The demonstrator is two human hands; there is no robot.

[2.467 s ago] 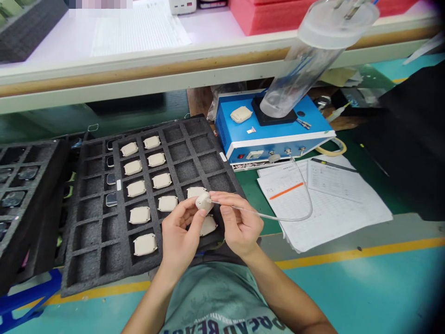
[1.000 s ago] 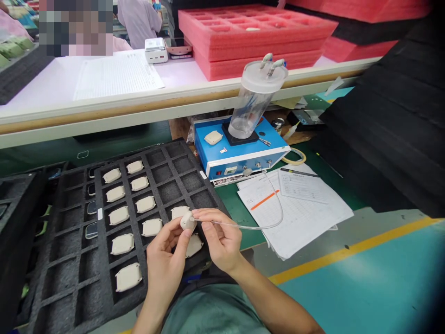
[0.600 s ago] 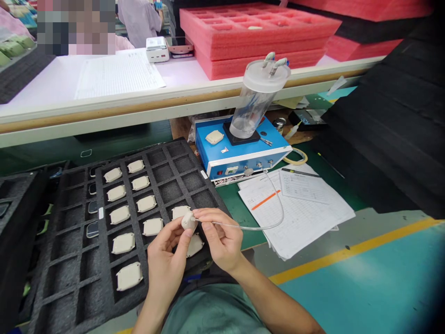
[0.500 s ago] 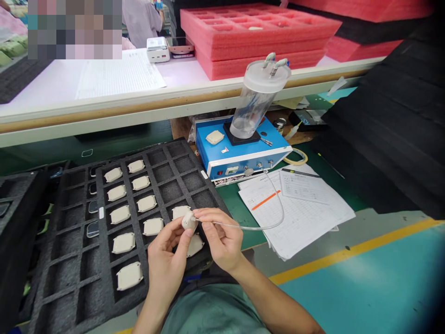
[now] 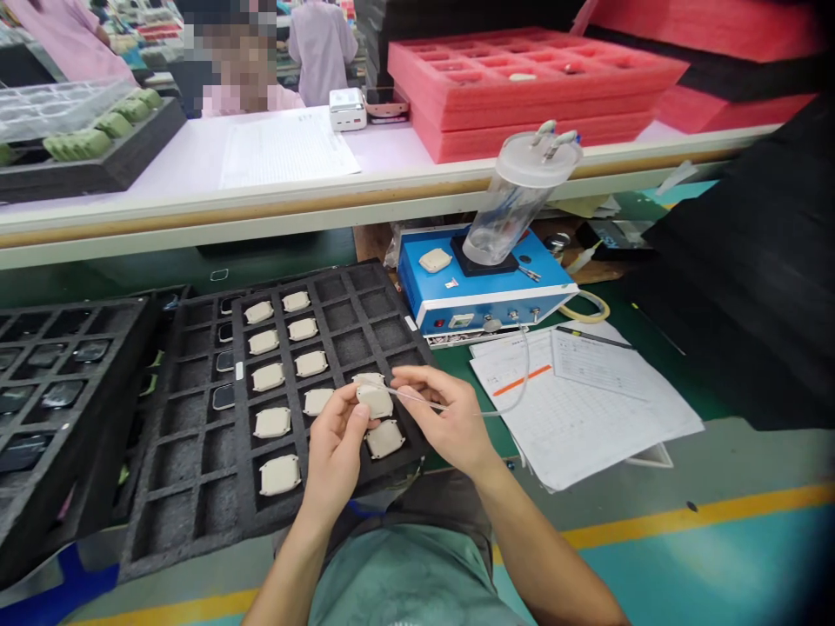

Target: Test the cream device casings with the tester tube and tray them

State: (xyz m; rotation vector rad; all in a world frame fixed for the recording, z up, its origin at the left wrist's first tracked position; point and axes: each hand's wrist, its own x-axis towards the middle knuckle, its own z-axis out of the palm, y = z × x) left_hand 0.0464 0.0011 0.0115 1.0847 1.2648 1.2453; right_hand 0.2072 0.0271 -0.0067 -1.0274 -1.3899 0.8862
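While left hand (image 5: pixel 336 445) pinches a beige rounded-square plastic case (image 5: pixel 376 402) above the black foam tray (image 5: pixel 352 346), right hand (image 5: pixel 457 426) holds thin clear tubing (image 5: pixel 499 414).
Likely tube-to-case positioning; next probably calls for steadying both.

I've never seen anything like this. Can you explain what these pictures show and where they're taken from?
There's no robot: these are a person's own bare hands, seen by one camera worn on the head, looking forward and down. The left hand has a small beige, rounded-square case in its grip. The right hand holds a thin, clear, flexible tube that runs to a blue, box-shaped machine topped by a clear cylinder. Close by lies a black foam tray with square pockets, many holding similar beige cases. White printed papers lie to the right.
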